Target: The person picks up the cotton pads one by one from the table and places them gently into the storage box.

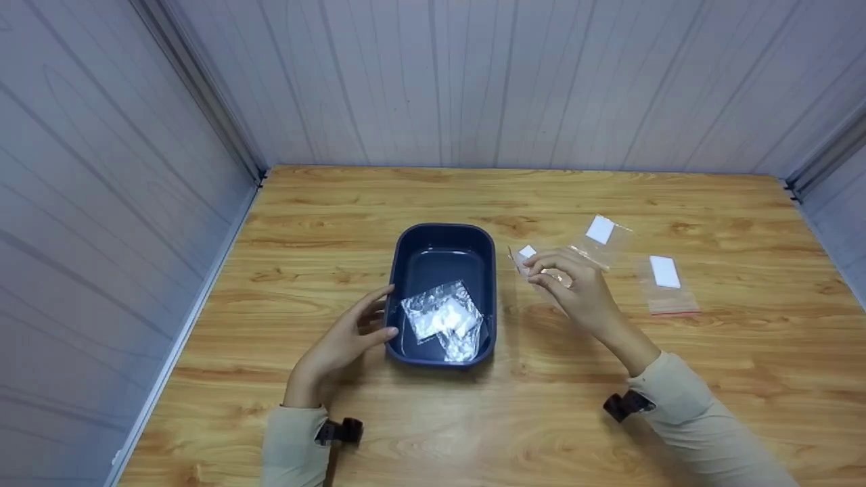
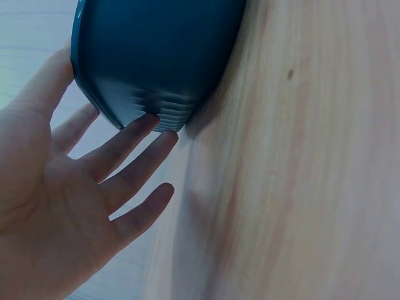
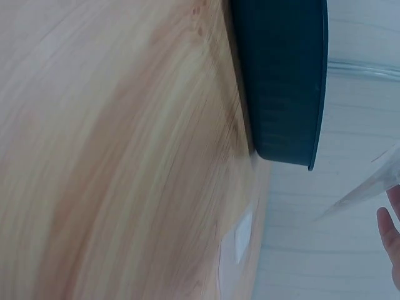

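A dark blue plastic tub (image 1: 443, 265) stands on the wooden table. Several clear plastic bags (image 1: 443, 318) with white pieces inside lie in its near half, overlapping. At the tub's left side is my left hand (image 1: 344, 343), fingers spread and relaxed against the outer wall (image 2: 156, 56), thumb by the rim. My right hand (image 1: 580, 292) pinches a small clear zip bag (image 1: 525, 256) with a white piece in it, raised just right of the tub. In the right wrist view, the pinched bag (image 3: 369, 189) shows beside the fingertips at the right edge.
Two more clear bags with white pieces lie on the table right of the tub: one (image 1: 601, 233) behind my right hand, one (image 1: 666, 274) farther right with a red seal line. Pale panel walls (image 1: 467, 81) border the table (image 1: 325, 210) at the back and sides.
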Motion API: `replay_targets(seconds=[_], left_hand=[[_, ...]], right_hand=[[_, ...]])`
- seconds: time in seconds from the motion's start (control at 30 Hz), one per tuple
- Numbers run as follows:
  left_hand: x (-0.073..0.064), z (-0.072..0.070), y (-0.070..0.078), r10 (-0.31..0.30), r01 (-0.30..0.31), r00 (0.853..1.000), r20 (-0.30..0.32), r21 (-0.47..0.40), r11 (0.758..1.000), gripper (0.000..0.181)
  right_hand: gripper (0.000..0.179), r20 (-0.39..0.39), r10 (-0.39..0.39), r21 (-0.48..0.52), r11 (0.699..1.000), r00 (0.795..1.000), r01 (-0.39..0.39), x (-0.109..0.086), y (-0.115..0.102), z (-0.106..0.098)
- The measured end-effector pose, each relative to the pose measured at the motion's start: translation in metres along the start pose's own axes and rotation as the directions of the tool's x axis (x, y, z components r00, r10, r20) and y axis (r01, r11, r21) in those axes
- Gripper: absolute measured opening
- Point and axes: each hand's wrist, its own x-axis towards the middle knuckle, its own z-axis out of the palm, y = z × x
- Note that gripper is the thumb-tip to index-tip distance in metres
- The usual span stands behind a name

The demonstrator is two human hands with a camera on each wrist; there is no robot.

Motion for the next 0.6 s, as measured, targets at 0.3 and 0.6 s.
replay_targets(seconds=[0.3, 0.6], left_hand=[[0.000, 0.000, 0.000, 0.003, -0.003, 1.000, -0.007, 0.012, 1.000, 0.072], [0.000, 0.000, -0.001, -0.002, 0.002, 1.000, -0.004, 0.021, 1.000, 0.072]], right_hand=[[0.011, -0.006, -0.011, 0.043, 0.999, 1.000, 0.011, 0.011, -0.012, 0.014], [0.007, 0.028, -0.033, 0.110, 0.993, 0.999, 0.030, 0.021, -0.022, 0.024]])
